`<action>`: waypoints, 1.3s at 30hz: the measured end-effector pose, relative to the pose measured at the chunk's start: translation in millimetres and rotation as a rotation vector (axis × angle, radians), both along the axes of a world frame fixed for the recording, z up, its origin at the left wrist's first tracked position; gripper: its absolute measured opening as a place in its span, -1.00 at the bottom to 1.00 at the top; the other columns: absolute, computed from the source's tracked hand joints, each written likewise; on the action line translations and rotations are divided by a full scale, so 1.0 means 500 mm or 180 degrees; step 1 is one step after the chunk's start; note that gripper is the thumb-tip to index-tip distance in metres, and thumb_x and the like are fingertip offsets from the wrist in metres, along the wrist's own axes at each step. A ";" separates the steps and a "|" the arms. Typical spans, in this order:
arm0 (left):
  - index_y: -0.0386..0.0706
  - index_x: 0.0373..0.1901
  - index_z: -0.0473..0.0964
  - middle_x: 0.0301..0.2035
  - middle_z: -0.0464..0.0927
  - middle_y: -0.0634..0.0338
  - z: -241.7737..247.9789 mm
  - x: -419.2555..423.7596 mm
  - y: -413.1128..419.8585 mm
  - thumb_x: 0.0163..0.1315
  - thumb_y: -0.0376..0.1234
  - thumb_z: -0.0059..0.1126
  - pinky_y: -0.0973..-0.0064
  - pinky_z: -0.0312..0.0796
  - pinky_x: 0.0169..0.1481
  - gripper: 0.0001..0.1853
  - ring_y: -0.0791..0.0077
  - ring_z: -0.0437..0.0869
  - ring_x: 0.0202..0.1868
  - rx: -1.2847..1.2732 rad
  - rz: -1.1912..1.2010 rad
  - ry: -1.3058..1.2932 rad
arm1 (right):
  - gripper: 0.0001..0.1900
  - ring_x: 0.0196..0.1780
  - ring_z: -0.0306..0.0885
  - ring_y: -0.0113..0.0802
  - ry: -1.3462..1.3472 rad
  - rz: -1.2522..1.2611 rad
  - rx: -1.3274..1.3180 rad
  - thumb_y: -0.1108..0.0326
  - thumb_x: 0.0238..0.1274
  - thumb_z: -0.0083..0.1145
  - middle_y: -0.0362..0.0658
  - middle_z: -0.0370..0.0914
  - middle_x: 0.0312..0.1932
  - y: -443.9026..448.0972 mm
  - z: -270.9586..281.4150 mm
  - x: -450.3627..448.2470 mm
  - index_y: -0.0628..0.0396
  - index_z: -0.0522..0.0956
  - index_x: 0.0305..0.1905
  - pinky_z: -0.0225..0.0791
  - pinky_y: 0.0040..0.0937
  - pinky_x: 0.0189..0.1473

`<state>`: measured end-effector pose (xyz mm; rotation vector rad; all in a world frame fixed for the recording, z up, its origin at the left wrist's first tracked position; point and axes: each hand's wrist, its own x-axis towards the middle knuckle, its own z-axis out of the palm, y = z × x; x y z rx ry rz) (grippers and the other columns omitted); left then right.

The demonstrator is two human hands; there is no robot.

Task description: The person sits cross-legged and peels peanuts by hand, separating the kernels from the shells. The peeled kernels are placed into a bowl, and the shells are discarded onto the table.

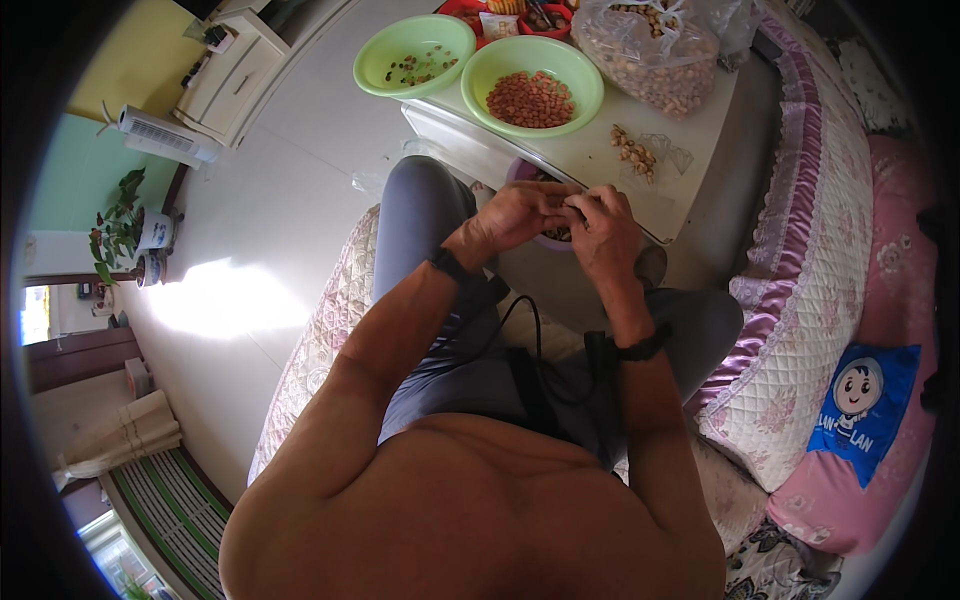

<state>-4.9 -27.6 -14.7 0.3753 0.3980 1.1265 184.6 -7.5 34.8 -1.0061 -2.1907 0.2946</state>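
Note:
My left hand (521, 214) and my right hand (606, 229) meet at the fingertips over a purple basin (519, 169). Between them they pinch a small brownish thing, probably a peanut, which the fingers mostly hide. Dark bits, seemingly shells, lie in the basin, partly covered by my hands and the table edge. Just beyond my right hand, a small heap of unshelled peanuts (634, 154) lies on the white table (592, 154). A light green bowl (592, 97) holds many reddish shelled peanuts (529, 101). To its left, a second green bowl (367, 64) has a few scattered, darker kernels.
A clear plastic bag of unshelled peanuts (649, 64) stands at the table's back right. Red containers (546, 31) with packets are behind the bowls. A quilted, ruffled cover (802, 225) and a blue packet (866, 412) lie at right. Black cables (534, 307) cross my lap.

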 end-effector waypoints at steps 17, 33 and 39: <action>-0.45 0.40 0.35 0.06 0.67 -0.18 -0.013 0.001 0.030 0.52 -0.42 0.06 0.27 0.69 0.14 -0.52 0.16 0.78 0.03 -0.0512 0.0071 0.1877 | -0.80 -0.35 0.52 -0.60 0.2910 0.0545 -0.3659 0.27 0.51 0.26 -0.29 0.66 -0.31 0.029 -0.036 0.037 0.19 0.70 -0.07 0.35 -0.59 -0.30; -0.38 0.10 0.65 -0.18 0.77 0.08 0.076 0.005 0.016 0.39 -0.37 0.30 0.53 0.69 -0.25 -0.67 0.43 0.82 -0.21 -0.0004 0.0381 0.2430 | -0.81 -0.33 0.52 -0.59 0.2772 0.0577 -0.3624 0.27 0.54 0.24 -0.31 0.65 -0.29 0.031 -0.033 0.036 0.17 0.69 -0.05 0.34 -0.56 -0.29; -0.37 -0.03 0.72 -0.25 0.77 0.11 0.105 -0.001 0.012 0.30 -0.41 0.40 0.58 0.67 -0.33 -0.74 0.51 0.79 -0.29 0.0123 0.0438 0.2749 | -0.82 -0.38 0.49 -0.63 0.2288 0.0390 -0.3154 0.33 0.47 0.30 -0.29 0.65 -0.38 0.032 -0.041 0.029 0.26 0.70 -0.12 0.37 -0.57 -0.33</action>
